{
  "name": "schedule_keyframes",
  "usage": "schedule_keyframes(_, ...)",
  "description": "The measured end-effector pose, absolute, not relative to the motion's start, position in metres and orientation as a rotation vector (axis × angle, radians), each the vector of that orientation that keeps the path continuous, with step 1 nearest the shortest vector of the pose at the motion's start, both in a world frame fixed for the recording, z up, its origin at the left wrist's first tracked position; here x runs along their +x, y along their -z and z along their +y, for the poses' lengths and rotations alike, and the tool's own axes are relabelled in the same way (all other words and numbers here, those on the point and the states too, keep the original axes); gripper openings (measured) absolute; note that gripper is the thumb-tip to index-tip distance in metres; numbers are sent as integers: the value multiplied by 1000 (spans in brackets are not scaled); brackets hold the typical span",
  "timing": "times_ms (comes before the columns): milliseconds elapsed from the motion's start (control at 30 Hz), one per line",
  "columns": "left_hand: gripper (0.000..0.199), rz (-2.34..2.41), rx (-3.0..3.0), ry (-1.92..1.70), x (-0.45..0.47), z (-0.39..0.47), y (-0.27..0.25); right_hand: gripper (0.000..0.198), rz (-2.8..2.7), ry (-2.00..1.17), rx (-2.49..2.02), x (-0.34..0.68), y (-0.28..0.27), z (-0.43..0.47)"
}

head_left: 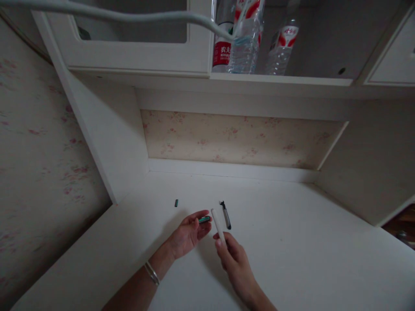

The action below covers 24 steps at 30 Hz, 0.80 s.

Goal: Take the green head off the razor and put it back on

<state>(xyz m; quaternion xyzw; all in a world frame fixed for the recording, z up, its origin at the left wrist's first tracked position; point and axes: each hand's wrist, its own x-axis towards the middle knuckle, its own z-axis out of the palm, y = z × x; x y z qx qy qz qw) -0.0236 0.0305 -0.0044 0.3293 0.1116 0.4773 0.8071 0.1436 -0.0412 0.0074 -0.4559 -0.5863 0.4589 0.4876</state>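
Observation:
Between the thumb and fingers of my left hand (189, 235) is a small dark piece with a green strip (204, 220); it looks like a razor cartridge, though I cannot be sure. My right hand (235, 259) is closed around the lower end of a slim white stick (218, 223), which points up and away, its tip near my left fingertips but apart from them. Just beyond it, a thin black-and-grey piece (226, 215) lies on the white desk (275, 259). Another small dark green piece (176, 203) lies farther left.
A white shelf unit (139, 60) overhangs the back of the desk, with plastic bottles (245, 52) on its open shelf. A pale cable (129, 16) crosses the top of the view. White side panels (106, 129) stand left and right.

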Motion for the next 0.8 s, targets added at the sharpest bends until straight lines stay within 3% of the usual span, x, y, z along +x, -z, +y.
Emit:
schedule_keyframes(267, 34, 212, 761, -948, -20, 27, 2, 36, -1830, -707, -1181, 158, -51, -19)
schedule_keyframes(800, 44, 320, 792, -838, -12, 21, 1, 25, -2116, -628, -1118, 171, -56, -12)
